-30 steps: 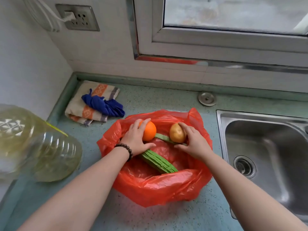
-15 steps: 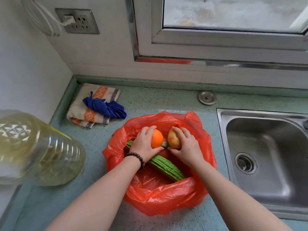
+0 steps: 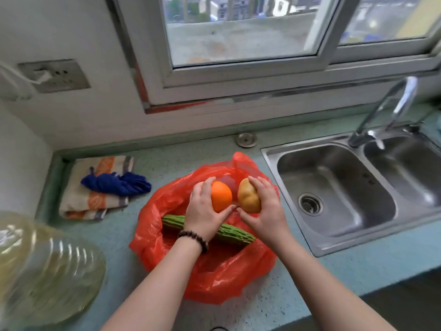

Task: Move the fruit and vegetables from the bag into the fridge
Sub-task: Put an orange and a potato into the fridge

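An open red plastic bag point(image 3: 214, 273) lies on the green counter in the middle of the head view. My left hand point(image 3: 202, 211), with a bead bracelet on the wrist, grips an orange point(image 3: 222, 196) above the bag. Right beside it my right hand point(image 3: 265, 211) grips a brown potato point(image 3: 248, 199); the two fruits nearly touch. A green bitter gourd point(image 3: 229, 231) lies across the inside of the bag, partly hidden under my left wrist. No fridge is in view.
A steel double sink point(image 3: 334, 192) with a tap point(image 3: 391, 108) sits to the right of the bag. A folded towel point(image 3: 93, 199) with a blue cloth point(image 3: 117, 183) lies at the left. A large clear oil bottle point(image 3: 43, 271) stands at the near left. A window is behind the counter.
Both hands have risen out of the bag with the orange and the potato and drawn them together. The view has tilted up, showing more window and the tap.
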